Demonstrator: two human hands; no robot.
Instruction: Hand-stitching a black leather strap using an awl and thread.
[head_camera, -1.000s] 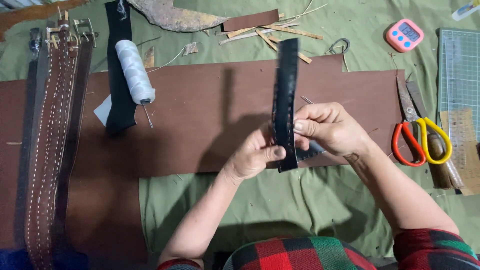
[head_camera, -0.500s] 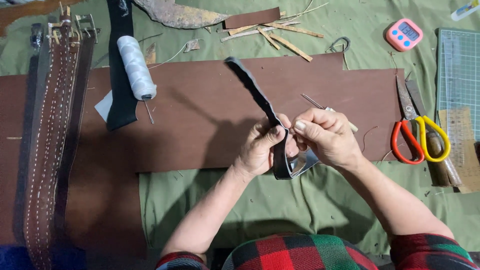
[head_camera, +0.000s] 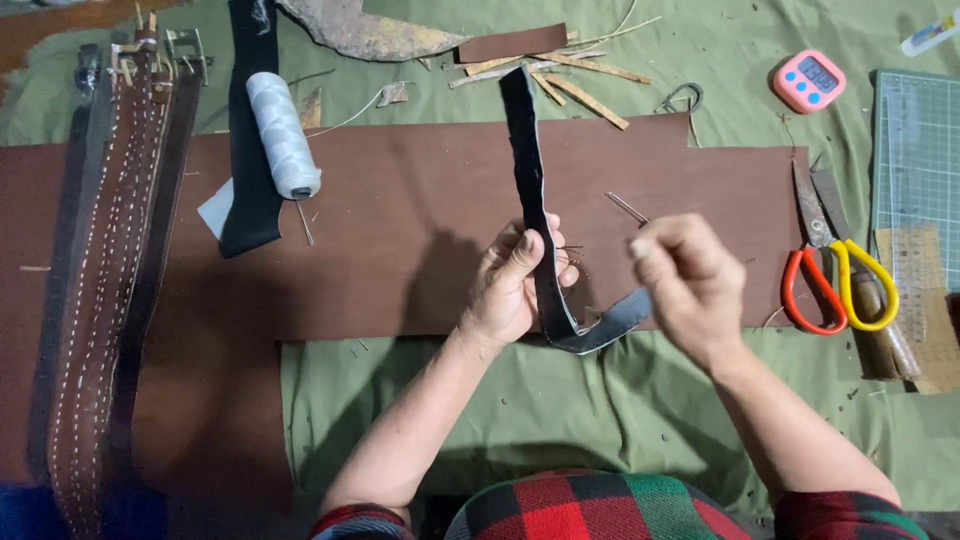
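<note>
My left hand (head_camera: 510, 285) grips a black leather strap (head_camera: 525, 150) near its lower bend, thumb pressed on the front. The strap rises toward the far side, and its short lower end curls to the right under my right hand. My right hand (head_camera: 690, 280) is blurred, a little to the right of the strap and apart from it, its fingers closed as if pinching. What it pinches I cannot make out. A few thin brown threads (head_camera: 570, 252) stick out beside the strap. Both hands hover over a large brown leather sheet (head_camera: 400, 230).
Several stitched brown belts (head_camera: 110, 250) lie along the left. A white thread spool (head_camera: 283, 135) rests on a black strip (head_camera: 250, 120). Orange-and-yellow scissors (head_camera: 835, 285), a cutting mat (head_camera: 920, 140) and a pink timer (head_camera: 808, 80) are at right. Green cloth (head_camera: 560, 410) covers the table.
My right hand has let go of the strap and pulled away to the right. The strap's upper end has swung from leaning left to nearly upright.
</note>
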